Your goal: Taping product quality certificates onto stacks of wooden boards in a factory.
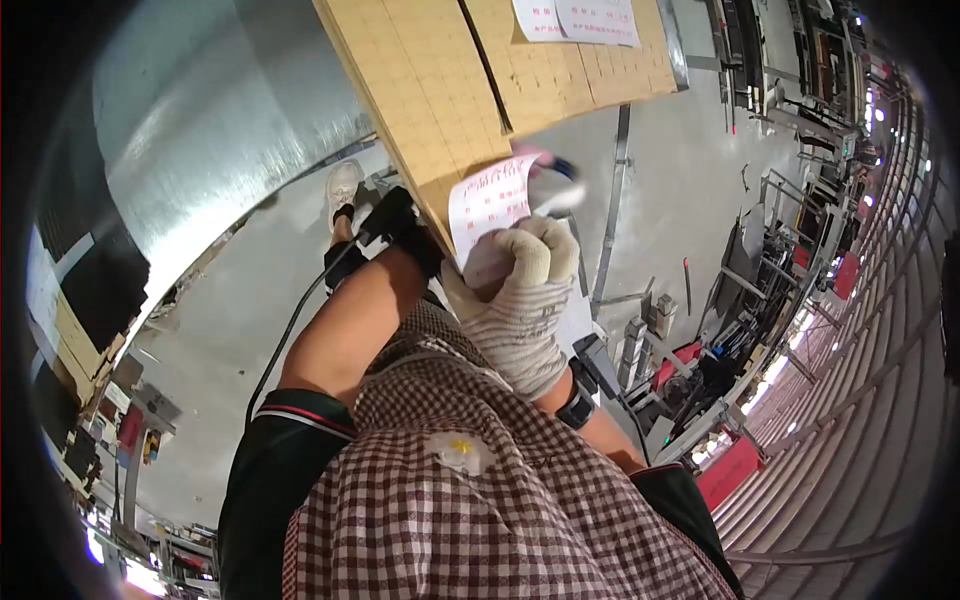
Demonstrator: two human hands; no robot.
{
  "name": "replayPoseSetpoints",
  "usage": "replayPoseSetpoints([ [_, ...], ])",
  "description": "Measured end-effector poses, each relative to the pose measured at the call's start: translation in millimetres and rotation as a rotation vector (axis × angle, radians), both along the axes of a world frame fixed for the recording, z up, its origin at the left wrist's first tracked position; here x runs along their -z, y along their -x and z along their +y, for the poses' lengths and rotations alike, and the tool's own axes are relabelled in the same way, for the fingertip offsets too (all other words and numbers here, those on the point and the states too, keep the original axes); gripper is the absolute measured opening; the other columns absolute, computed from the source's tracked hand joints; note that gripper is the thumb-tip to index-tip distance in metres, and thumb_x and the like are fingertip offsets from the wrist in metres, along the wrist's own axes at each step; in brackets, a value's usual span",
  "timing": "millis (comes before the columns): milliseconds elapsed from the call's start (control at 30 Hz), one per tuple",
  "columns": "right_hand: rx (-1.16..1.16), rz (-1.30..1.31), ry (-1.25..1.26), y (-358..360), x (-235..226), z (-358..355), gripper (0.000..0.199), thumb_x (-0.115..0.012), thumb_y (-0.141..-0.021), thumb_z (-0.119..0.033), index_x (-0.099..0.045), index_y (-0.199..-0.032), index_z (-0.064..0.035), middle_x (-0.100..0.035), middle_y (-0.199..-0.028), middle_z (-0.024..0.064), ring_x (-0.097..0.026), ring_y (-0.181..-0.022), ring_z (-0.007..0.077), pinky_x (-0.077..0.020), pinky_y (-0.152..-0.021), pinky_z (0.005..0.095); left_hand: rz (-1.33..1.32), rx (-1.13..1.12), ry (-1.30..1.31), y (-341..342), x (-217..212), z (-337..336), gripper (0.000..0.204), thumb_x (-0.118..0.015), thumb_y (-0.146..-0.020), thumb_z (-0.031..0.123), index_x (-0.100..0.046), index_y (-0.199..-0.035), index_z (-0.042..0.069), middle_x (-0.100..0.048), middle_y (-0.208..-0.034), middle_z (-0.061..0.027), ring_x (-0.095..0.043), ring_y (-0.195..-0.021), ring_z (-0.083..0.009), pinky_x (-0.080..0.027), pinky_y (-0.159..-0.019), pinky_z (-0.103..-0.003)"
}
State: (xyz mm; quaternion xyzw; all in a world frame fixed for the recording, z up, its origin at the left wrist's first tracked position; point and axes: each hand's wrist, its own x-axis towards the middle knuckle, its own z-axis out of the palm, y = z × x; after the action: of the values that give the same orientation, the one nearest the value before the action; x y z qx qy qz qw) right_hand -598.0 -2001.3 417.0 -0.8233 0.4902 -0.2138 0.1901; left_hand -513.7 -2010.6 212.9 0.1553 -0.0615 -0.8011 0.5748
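A white paper label [488,205] with red print lies over the near corner of a brown cardboard-covered panel [430,110]. My right hand [520,310], in a grey-and-white knit glove, has its fingers curled in at the label's lower edge and grips it. My left forearm reaches up to the panel's near edge, with a black strapped device [388,215] at the wrist. The left hand itself is mostly hidden behind the panel corner and the right glove, so its fingers do not show. Beyond the label is a blurred white and pink thing [555,185] that I cannot make out.
More printed labels [590,20] are on the panel's far part. A large curved shiny metal sheet [220,110] stands at the left. A black cable [290,345] runs down from the left wrist device. Racks with stacked metal parts [770,260] line the right side.
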Motion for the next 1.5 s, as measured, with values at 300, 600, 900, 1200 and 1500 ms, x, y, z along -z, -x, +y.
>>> replayPoseSetpoints([
  [300,-0.010,-0.025,0.029,-2.9,-3.3,1.2,0.050,-0.083,-0.062,-0.013,-0.056,-0.104,-0.0072,-0.054,-0.105,0.0175,-0.053,-0.100,0.0380,-0.0451,-0.083,0.0487,-0.909,-0.401,-0.207,-65.4,-152.0,115.3,0.022,-0.066,-0.091,-0.003,-0.067,-0.113,0.000,-0.071,-0.107,-0.0133,-0.069,-0.103,-0.0218,-0.056,-0.093,-0.036],
  [600,-0.586,0.055,-0.159,31.7,-85.1,-45.2,0.044,-0.079,-0.077,-0.042,-0.064,-0.106,-0.0114,-0.070,-0.087,0.0080,-0.067,-0.090,0.0311,-0.0482,-0.090,0.0456,-2.210,-0.329,0.512,-53.7,-207.4,40.6,0.037,-0.081,-0.067,0.023,-0.071,-0.101,0.015,-0.063,-0.119,-0.0049,-0.057,-0.113,-0.0287,-0.040,-0.108,-0.050],
  [900,-0.426,0.591,-0.407,28.9,-70.7,-100.5,0.020,-0.057,-0.097,-0.028,-0.070,-0.100,-0.0137,-0.072,-0.088,0.0115,-0.069,-0.078,0.0334,-0.0546,-0.071,0.0396,-1.904,-0.380,0.619,-59.2,-175.1,29.7,0.050,-0.083,-0.063,0.035,-0.070,-0.109,0.019,-0.064,-0.119,0.0008,-0.056,-0.116,-0.0268,-0.042,-0.109,-0.050],
  [1200,-0.116,0.173,-0.640,26.9,24.2,-97.3,0.019,-0.057,-0.093,-0.016,-0.072,-0.103,-0.0097,-0.071,-0.084,0.0181,-0.072,-0.080,0.0351,-0.0563,-0.071,0.0451,-1.195,-0.558,-0.281,-80.6,-169.2,28.2,0.051,-0.075,-0.089,0.014,-0.050,-0.130,-0.004,-0.065,-0.114,-0.0125,-0.062,-0.105,-0.0178,-0.051,-0.094,-0.034],
  [1500,-0.473,0.564,-0.767,135.2,-77.7,-38.2,0.029,-0.060,-0.089,-0.015,-0.073,-0.114,-0.0171,-0.074,-0.093,0.0125,-0.071,-0.087,0.0306,-0.0561,-0.084,0.0394,-1.136,0.266,0.012,-43.3,-192.9,108.0,0.027,-0.082,-0.083,0.021,-0.071,-0.098,0.002,-0.067,-0.083,-0.0050,-0.065,-0.078,-0.0100,-0.052,-0.069,-0.028],
])
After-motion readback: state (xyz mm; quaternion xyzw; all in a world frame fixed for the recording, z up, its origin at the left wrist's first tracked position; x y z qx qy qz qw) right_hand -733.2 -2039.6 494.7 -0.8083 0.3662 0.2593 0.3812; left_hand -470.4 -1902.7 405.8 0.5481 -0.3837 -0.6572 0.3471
